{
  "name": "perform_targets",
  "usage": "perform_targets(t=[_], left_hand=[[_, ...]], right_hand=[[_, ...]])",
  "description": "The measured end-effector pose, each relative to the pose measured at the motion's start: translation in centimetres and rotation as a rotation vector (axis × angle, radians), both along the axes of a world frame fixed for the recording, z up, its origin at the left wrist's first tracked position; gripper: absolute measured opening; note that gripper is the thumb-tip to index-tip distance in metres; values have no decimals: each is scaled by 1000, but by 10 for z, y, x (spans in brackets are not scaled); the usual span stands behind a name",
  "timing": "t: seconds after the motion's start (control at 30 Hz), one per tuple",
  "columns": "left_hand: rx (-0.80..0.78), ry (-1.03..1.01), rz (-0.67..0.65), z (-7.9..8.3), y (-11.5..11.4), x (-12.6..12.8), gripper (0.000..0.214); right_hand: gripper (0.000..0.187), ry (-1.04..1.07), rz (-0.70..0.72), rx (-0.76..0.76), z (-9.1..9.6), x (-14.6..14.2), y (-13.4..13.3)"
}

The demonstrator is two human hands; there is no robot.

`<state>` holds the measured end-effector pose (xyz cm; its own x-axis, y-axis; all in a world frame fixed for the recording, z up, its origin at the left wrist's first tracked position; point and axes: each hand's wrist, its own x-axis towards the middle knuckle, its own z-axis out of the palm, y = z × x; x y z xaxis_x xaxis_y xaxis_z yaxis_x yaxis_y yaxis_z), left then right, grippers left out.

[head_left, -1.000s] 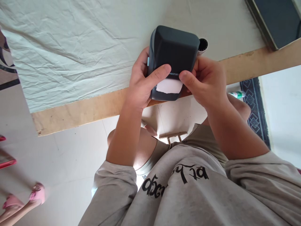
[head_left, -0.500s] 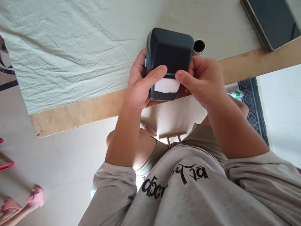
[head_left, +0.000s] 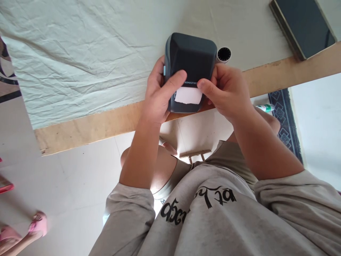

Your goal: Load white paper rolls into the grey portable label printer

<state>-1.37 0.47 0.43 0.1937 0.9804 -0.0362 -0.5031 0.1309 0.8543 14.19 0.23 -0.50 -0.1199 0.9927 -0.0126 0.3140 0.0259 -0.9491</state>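
Note:
A dark grey label printer (head_left: pixel 192 57) stands at the near edge of the table, with a white paper strip (head_left: pixel 188 95) sticking out of its front slot. My left hand (head_left: pixel 157 92) is wrapped round the printer's left side, thumb across its front just above the paper. My right hand (head_left: pixel 229 90) grips the printer's right side, thumb pressed on the front beside the paper. A small label roll (head_left: pixel 223 54) lies right behind the printer, by my right hand.
A wrinkled pale cloth (head_left: pixel 80 53) covers the table, whose bare wooden edge (head_left: pixel 87 124) runs across the view. A dark tablet (head_left: pixel 302 26) lies at the far right. Another person's foot in a pink sandal (head_left: pixel 37 224) is on the floor at lower left.
Both thumbs have slid slightly along the printer's front, and the printer sits a little lower and further left in the view. The paper strip looks unchanged.

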Motion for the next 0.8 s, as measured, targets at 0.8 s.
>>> perform_targets(t=[0.8], left_hand=[[-33,8,108,-9,7,-3,20]], right_hand=[[35,-224,-83,159,18,5,-14]])
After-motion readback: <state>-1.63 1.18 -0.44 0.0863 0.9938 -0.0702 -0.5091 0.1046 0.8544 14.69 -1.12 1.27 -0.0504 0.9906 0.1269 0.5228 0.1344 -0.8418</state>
